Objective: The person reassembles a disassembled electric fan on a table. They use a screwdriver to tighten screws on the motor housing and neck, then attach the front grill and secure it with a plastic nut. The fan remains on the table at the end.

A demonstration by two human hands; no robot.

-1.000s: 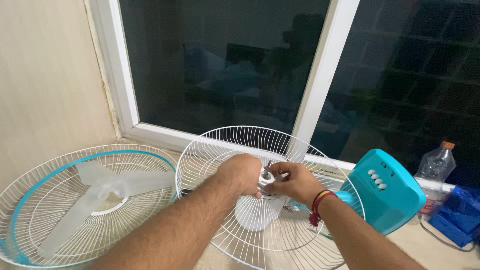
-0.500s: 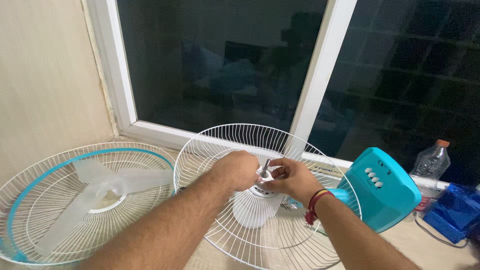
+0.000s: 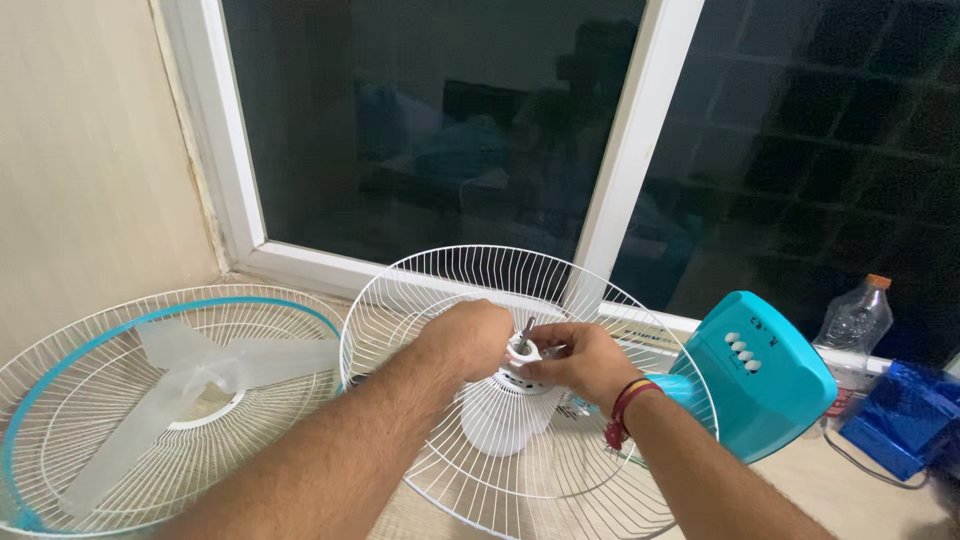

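A white wire fan guard (image 3: 420,300) stands tilted in front of me, mounted on a white motor housing (image 3: 500,415). A metal shaft (image 3: 524,331) sticks out of its hub, with a white plastic ring nut (image 3: 524,352) around it. My left hand (image 3: 470,338) is closed on the hub's left side. My right hand (image 3: 585,362), with a red and yellow thread on the wrist, pinches the ring nut from the right.
A second wire guard with a teal rim (image 3: 150,400) lies flat at left, holding a translucent fan blade (image 3: 200,370). The fan's teal control head with white buttons (image 3: 760,385) is at right. A plastic bottle (image 3: 850,325) and a blue box (image 3: 900,420) sit by the dark window (image 3: 430,120).
The view has drifted slightly. Both hands stay at the hub, the right hand's fingers shifting a little on the ring nut.
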